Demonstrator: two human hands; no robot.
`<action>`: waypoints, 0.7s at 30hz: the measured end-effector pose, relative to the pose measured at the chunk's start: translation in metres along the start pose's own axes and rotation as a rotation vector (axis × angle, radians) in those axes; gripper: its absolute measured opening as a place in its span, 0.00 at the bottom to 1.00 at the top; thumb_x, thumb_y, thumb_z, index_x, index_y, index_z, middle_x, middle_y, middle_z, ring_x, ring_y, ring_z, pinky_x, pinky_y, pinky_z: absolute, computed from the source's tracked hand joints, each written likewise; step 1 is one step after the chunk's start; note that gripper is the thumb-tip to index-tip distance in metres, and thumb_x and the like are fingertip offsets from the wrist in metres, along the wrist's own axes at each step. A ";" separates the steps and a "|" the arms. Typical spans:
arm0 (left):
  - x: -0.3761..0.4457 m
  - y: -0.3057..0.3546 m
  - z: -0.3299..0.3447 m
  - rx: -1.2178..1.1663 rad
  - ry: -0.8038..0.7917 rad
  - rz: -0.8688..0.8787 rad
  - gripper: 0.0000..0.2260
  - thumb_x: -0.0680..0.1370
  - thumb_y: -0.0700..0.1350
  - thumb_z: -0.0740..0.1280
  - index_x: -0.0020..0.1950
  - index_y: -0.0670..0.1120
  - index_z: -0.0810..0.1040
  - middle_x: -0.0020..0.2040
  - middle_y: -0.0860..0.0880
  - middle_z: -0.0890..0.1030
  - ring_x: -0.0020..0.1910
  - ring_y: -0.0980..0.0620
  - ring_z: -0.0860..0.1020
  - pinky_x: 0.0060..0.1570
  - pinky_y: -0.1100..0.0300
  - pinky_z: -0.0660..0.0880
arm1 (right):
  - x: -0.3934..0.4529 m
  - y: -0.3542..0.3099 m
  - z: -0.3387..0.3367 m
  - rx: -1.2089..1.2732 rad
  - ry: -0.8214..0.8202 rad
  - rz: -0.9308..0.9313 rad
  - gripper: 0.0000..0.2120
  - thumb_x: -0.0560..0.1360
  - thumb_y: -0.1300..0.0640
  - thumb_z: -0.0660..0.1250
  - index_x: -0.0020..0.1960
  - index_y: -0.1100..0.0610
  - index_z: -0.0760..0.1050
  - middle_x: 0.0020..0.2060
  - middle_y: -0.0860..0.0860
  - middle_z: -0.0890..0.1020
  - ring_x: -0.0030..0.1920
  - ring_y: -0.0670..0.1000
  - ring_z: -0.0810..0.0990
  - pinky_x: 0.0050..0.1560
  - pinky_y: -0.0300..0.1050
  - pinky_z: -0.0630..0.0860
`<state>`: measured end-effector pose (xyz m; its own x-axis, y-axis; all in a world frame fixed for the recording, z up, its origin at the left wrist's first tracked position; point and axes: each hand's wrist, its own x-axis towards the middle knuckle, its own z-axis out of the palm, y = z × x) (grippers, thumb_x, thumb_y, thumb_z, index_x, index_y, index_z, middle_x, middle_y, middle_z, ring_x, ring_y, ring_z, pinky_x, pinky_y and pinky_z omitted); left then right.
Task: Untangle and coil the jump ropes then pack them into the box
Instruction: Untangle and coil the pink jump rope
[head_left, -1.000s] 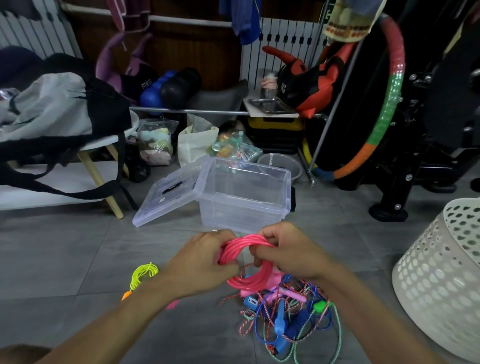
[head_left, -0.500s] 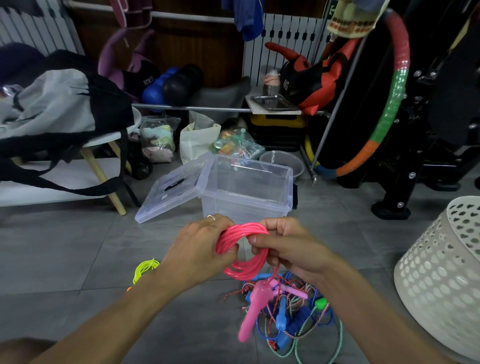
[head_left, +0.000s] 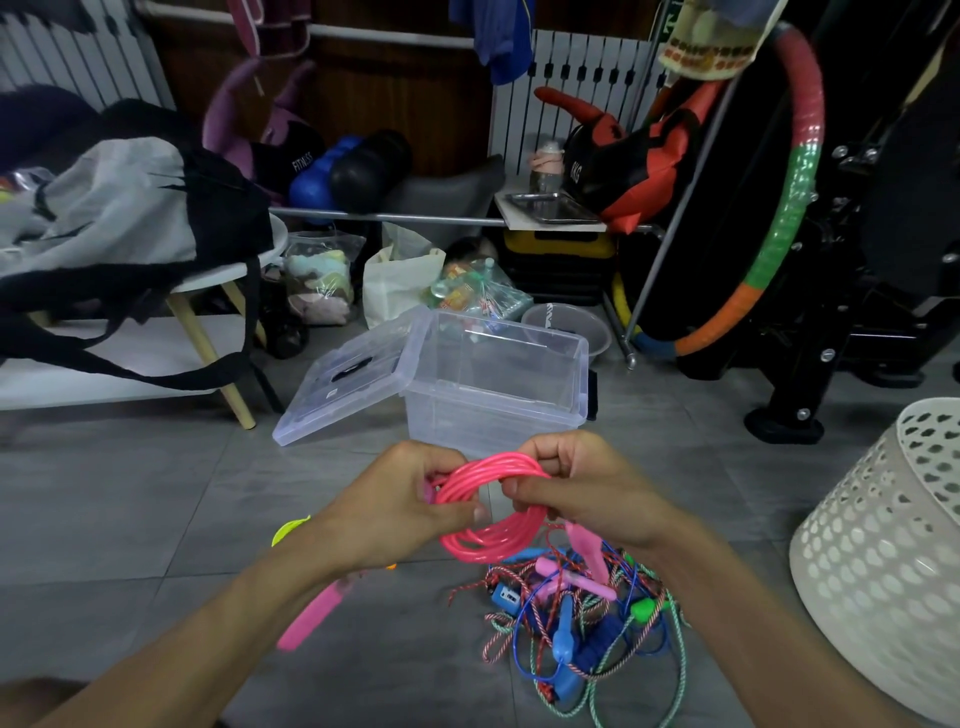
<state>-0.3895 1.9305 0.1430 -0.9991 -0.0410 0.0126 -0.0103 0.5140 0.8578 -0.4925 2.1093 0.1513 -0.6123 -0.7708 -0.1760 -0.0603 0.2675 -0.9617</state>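
A coiled pink jump rope (head_left: 491, 499) hangs between my two hands above the floor. My left hand (head_left: 400, 506) grips its left side and my right hand (head_left: 582, 486) pinches its right side near the top. One pink handle (head_left: 311, 616) dangles below my left wrist, and another pink handle (head_left: 587, 553) hangs under my right hand. Just beyond the hands stands the clear plastic box (head_left: 498, 410), its lid (head_left: 348, 374) flipped open to the left. On the floor below lies a tangled pile of ropes (head_left: 587, 634) in blue, green and red-white. A yellow-green coiled rope (head_left: 288, 530) lies left.
A white perforated basket (head_left: 883, 561) stands at the right. A stool with a grey and black bag (head_left: 119, 218) is at the left. Bags, a bowl (head_left: 569, 327), a hoop (head_left: 779, 208) and black exercise equipment crowd the back.
The coil has been lifted slightly and turned. One pink handle that hung below the coil's middle now dangles under my left wrist. The view has tilted down a little.
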 end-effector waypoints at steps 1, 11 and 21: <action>-0.001 0.001 0.000 -0.019 0.019 -0.013 0.07 0.71 0.42 0.74 0.36 0.45 0.79 0.27 0.54 0.73 0.27 0.60 0.69 0.31 0.66 0.67 | 0.001 0.001 0.001 -0.007 0.007 -0.012 0.03 0.73 0.64 0.71 0.47 0.63 0.80 0.36 0.55 0.83 0.37 0.49 0.81 0.43 0.44 0.76; -0.005 0.010 -0.004 -0.257 0.008 -0.087 0.04 0.72 0.35 0.72 0.45 0.41 0.81 0.24 0.52 0.75 0.21 0.58 0.69 0.22 0.66 0.67 | 0.003 0.002 0.002 -0.001 0.031 -0.008 0.07 0.74 0.62 0.70 0.49 0.66 0.77 0.32 0.51 0.81 0.26 0.39 0.74 0.26 0.31 0.67; -0.004 0.000 -0.016 -0.147 -0.075 -0.141 0.07 0.75 0.38 0.69 0.38 0.45 0.79 0.26 0.52 0.76 0.24 0.59 0.71 0.25 0.66 0.69 | 0.000 0.019 -0.030 -0.648 0.182 -0.067 0.09 0.71 0.62 0.70 0.48 0.52 0.83 0.35 0.42 0.81 0.40 0.43 0.79 0.44 0.39 0.73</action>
<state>-0.3847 1.9172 0.1513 -0.9885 -0.0370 -0.1463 -0.1494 0.3773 0.9140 -0.5174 2.1319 0.1396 -0.7103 -0.7033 -0.0281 -0.5284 0.5591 -0.6389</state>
